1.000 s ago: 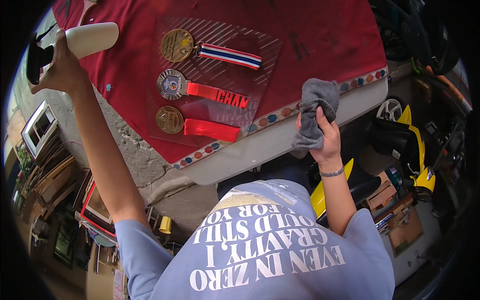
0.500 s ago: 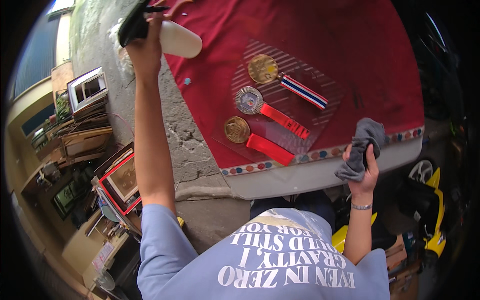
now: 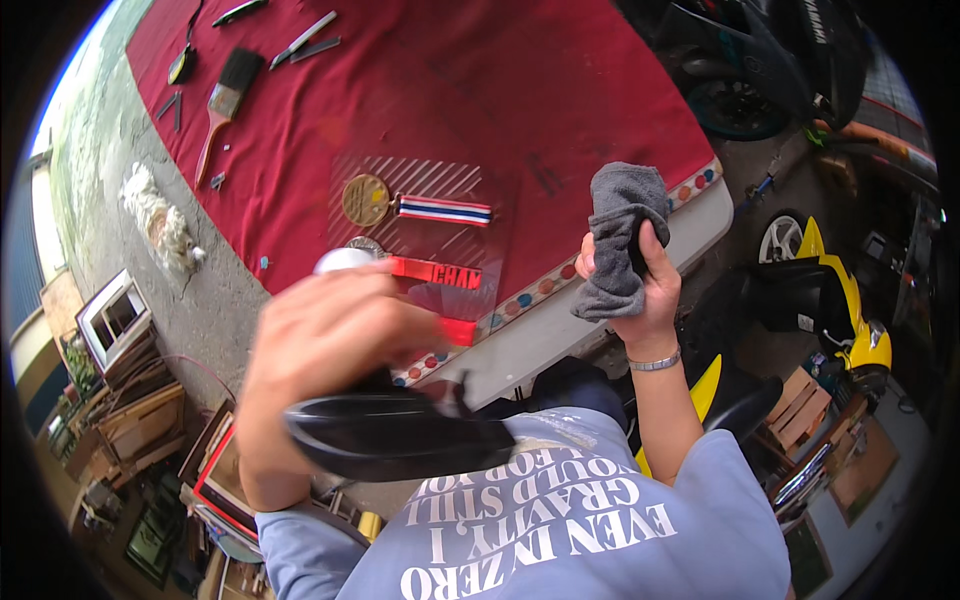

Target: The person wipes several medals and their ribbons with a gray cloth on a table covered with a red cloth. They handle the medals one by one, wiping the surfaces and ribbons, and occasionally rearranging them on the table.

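Observation:
My left hand [image 3: 340, 325], smeared by motion, is wrapped round a spray bottle with a black spray head [image 3: 400, 438]. Its white body [image 3: 343, 260] shows past my knuckles. The head points back toward my shirt, above the table's near edge. In my right hand [image 3: 645, 285] is a bunched grey cloth [image 3: 625, 225], held up off the table. Between the hands, on a clear striped sheet [image 3: 440, 180], lies a gold medal [image 3: 366, 200] with a red, white and blue ribbon [image 3: 445, 209]. Below it a silver medal [image 3: 365, 244] with a red ribbon [image 3: 450, 272] is partly hidden, as is another red ribbon [image 3: 458, 331].
A red cloth [image 3: 420, 80] covers the white table [image 3: 700, 228]. At its far left lie a paint brush [image 3: 228, 92], a cutter knife [image 3: 303, 38] and a tape measure [image 3: 182, 66]. Yellow and black motorbike parts [image 3: 835, 290] stand at right, picture frames [image 3: 115, 315] at left.
My left hand has brought the spray bottle from the far left back toward me, over the near medals. The view has shifted, showing more tools. My right hand still grips the cloth.

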The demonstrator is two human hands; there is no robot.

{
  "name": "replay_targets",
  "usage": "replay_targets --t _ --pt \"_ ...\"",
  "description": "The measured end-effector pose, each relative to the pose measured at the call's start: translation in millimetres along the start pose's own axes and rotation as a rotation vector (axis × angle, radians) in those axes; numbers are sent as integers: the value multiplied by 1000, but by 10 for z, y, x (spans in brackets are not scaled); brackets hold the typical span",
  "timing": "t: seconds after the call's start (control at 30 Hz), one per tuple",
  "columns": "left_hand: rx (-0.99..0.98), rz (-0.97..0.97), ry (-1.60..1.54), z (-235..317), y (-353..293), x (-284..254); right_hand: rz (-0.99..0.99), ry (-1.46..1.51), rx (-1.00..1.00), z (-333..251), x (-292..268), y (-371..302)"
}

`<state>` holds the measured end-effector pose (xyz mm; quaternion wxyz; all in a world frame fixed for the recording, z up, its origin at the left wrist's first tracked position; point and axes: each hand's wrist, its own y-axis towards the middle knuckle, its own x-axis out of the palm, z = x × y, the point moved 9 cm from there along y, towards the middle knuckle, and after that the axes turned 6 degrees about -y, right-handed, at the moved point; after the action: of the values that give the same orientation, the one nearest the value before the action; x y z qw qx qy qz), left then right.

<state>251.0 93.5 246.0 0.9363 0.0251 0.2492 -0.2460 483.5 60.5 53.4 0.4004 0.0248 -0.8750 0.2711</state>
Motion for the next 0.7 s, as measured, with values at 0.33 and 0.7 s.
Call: replay_targets --t 0.33,0.7 --pt "-133 -227 -531 102 522 1287 157 -54 -146 -570 -251 -606" --pt "92 189 -234 109 722 2075 644 -205 -236 -815 -1267 -962"
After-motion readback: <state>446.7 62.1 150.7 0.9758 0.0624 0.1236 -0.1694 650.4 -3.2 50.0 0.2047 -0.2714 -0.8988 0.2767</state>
